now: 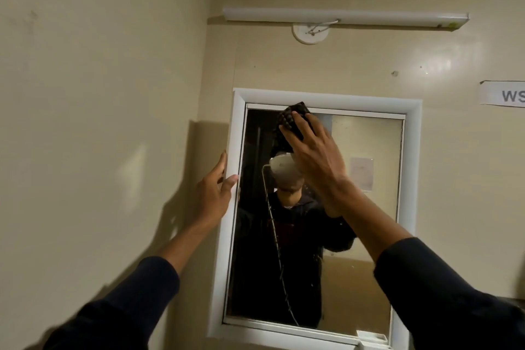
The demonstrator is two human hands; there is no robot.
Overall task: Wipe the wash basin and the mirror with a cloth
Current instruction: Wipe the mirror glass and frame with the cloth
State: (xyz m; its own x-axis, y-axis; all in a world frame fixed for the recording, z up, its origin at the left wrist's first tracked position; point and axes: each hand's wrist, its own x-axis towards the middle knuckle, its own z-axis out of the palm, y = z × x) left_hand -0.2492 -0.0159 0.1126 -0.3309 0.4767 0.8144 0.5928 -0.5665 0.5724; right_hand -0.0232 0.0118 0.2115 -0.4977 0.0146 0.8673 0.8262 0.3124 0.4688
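Pressing dark cloth [292, 119] to upper mirror [366, 236] with flat, straight-fingered right hand [312, 159]; pinching white frame [227, 264] between thumb and fingers of left hand [213, 196].

Head view — close, facing mirror [369, 236].

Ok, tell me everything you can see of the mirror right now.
The mirror is an upright rectangular pane in a white moulded frame, on the beige wall under a tube light. Its glass looks speckled in places. The left hand holds the frame's left edge; the right hand presses a dark cloth flat against the upper glass.
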